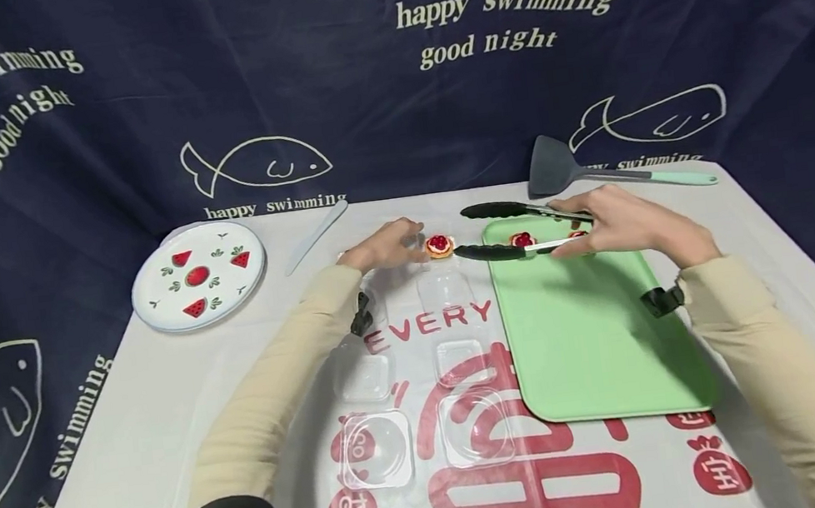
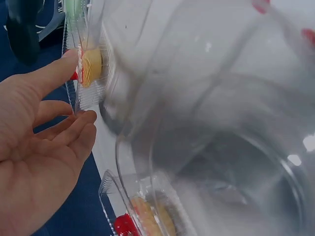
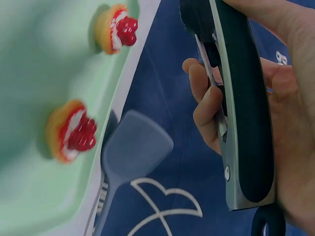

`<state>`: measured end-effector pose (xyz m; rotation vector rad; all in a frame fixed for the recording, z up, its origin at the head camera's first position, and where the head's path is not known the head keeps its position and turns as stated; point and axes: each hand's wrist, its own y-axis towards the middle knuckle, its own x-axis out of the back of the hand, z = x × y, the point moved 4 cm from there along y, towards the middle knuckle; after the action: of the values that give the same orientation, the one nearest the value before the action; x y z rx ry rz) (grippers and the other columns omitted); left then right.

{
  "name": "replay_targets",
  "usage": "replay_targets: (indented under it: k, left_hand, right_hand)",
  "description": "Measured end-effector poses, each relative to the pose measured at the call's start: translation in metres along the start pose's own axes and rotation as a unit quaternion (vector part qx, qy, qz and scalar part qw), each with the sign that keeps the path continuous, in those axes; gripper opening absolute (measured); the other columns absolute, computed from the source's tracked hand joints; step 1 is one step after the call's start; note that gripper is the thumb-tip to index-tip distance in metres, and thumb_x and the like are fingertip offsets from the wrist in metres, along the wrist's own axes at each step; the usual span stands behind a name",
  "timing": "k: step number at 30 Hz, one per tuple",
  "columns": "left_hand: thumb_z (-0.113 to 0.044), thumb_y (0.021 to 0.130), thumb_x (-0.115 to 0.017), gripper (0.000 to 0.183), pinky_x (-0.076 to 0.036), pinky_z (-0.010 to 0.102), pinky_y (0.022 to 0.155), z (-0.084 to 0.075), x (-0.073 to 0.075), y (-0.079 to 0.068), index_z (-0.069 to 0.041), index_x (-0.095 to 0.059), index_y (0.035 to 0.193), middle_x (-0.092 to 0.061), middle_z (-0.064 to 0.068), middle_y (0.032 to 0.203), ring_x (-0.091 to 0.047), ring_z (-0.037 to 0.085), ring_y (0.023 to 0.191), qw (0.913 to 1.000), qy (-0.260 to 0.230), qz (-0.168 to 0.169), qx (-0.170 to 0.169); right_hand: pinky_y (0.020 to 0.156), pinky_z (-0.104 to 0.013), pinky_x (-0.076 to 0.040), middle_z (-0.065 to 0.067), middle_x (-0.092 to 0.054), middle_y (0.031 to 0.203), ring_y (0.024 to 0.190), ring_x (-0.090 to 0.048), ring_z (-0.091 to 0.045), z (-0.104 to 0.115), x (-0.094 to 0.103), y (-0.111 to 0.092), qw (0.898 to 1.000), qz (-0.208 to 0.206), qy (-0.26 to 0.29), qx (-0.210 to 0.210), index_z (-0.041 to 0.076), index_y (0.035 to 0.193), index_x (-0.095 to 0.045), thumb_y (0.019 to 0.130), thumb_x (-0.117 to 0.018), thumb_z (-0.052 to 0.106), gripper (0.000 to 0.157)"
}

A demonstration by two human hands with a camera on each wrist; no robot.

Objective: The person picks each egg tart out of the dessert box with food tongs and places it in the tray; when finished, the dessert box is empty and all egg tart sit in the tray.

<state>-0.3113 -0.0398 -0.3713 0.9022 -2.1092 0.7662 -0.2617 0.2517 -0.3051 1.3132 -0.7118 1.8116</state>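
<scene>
My left hand (image 1: 387, 244) reaches to a clear plastic box (image 2: 88, 101) that holds a small fruit tart (image 1: 440, 245). Its fingers are loosely bent, with thumb and fingertips right at the box's edge. Another clear box with a tart (image 2: 147, 214) shows lower in the left wrist view; in the head view it is mostly behind the left hand. My right hand (image 1: 623, 221) grips a pair of black-tipped tongs (image 1: 494, 252), spread apart beside the boxed tart. Two more tarts (image 3: 74, 132) sit on a green tray (image 1: 590, 334) below the tongs.
Several clear plastic boxes (image 1: 377, 450) stand in rows left of the tray. A plate with a watermelon pattern (image 1: 156, 295) and a pale blue knife (image 1: 317, 237) lie at the back left. A grey spatula (image 1: 552, 166) rests behind the tray, by the dark curtain (image 1: 356, 67).
</scene>
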Motion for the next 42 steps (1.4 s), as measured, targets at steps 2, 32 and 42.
replay_targets:
  k: [2, 32, 42]
  left_hand:
    - [-0.016, 0.094, -0.065, 0.06, -0.029, 0.035, 0.117, 0.001, 0.0, 0.0, 0.008, -0.04, 0.143, -0.036, 0.02, 0.153, -0.037, 0.031, 0.139, 0.9998, -0.013, 0.001, 0.013]
    - [-0.015, 0.093, -0.067, 0.044, -0.027, 0.032, 0.118, -0.002, -0.002, 0.002, 0.003, -0.056, 0.131, -0.034, 0.017, 0.154, -0.033, 0.028, 0.142, 0.9991, -0.028, 0.003, 0.031]
    - [-0.014, 0.094, -0.066, 0.055, -0.027, 0.033, 0.118, -0.001, 0.0, 0.0, 0.004, -0.045, 0.142, -0.033, 0.017, 0.155, -0.034, 0.028, 0.142, 0.9981, -0.044, 0.009, 0.042]
  right_hand:
    - [0.06, -0.029, -0.041, 0.003, -0.059, 0.055, 0.045, -0.036, -0.006, 0.004, -0.002, 0.012, 1.0, 0.007, 0.0, 0.01, -0.002, 0.131, -0.059, 0.075, -0.083, 0.038, 0.074]
    - [0.047, -0.027, -0.033, -0.006, -0.063, 0.064, 0.045, -0.029, -0.006, 0.044, -0.006, 0.08, 0.992, 0.121, -0.041, 0.003, -0.002, 0.126, -0.064, 0.077, -0.082, 0.033, 0.063]
    - [0.045, -0.026, -0.028, 0.002, -0.054, 0.055, 0.046, -0.021, -0.006, 0.037, 0.0, 0.059, 0.997, 0.07, -0.022, 0.016, 0.0, 0.125, -0.065, 0.079, -0.081, 0.032, 0.059]
